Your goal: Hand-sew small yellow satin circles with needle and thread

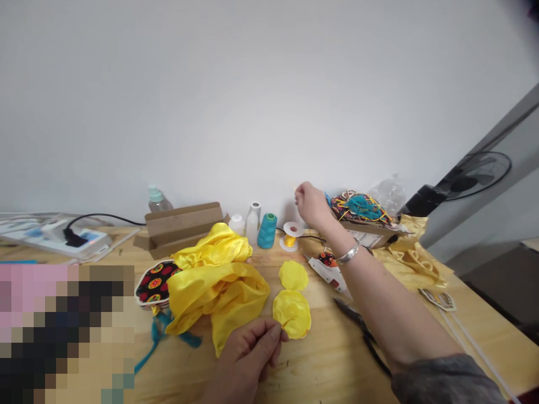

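Observation:
My left hand (251, 349) rests low on the wooden table (328, 365), fingers pinched together on a thin gold wire end beside a yellow fabric circle (292, 313). A smaller yellow circle (293, 275) lies just behind it. My right hand (310, 204) is stretched out far over the table, fingers pinched near the wall, seemingly on the other end of the thin wire, close to the gold wire spool (290, 236). A silver bangle (348, 253) sits on that wrist. A heap of yellow satin (219, 275) lies to the left.
A teal thread cone (266, 230), small white bottles (246, 223), a cardboard box (182, 227), a glue gun (330, 270), dark pliers (357, 322), a patterned fabric piece (154, 280), a box of colourful scraps (362, 212), a gold cloth (410, 258), a power strip (67, 233) and a fan (471, 177) surround the area.

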The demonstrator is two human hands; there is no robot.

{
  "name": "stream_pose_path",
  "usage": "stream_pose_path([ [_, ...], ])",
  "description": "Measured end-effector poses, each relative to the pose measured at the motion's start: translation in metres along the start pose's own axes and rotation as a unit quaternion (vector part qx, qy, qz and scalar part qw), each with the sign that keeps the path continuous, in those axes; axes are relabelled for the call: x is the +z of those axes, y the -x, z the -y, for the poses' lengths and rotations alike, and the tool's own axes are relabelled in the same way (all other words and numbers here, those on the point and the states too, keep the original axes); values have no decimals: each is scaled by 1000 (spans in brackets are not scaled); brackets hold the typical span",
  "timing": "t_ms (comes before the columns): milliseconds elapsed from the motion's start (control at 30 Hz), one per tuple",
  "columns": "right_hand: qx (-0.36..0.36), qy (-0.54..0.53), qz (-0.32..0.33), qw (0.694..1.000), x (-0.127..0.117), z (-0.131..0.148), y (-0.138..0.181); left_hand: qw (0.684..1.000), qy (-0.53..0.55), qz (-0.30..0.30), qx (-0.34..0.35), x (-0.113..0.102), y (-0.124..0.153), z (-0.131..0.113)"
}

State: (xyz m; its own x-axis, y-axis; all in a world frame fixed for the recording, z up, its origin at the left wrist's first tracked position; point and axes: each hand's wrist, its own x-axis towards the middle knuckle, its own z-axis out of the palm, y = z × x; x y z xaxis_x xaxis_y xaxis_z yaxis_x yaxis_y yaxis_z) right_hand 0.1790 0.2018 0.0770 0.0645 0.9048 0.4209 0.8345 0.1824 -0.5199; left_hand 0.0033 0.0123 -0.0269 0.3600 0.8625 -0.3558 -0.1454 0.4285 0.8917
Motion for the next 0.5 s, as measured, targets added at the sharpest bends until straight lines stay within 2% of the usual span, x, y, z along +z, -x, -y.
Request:
stream_pose_path([
  [100,-39,-109,42,992,10,11,15,1000,3,3,-9,-2,-1,0],
  [167,-10,-251,122,960,13,11,33,1000,4,7,-11,-1,-2,-1],
  [233,44,-309,206,928,14,2,53,1000,8,12,-15,0,-1,-1],
  [300,70,-286,259,920,15,-13,70,1000,16,10,-15,1,0,-1],
  [367,95,-243,277,925,16,-30,80,1000,20,5,-11,4,1,-1],
  [500,138,-133,194,962,19,-54,76,1000,14,3,-9,6,2,-1],
])
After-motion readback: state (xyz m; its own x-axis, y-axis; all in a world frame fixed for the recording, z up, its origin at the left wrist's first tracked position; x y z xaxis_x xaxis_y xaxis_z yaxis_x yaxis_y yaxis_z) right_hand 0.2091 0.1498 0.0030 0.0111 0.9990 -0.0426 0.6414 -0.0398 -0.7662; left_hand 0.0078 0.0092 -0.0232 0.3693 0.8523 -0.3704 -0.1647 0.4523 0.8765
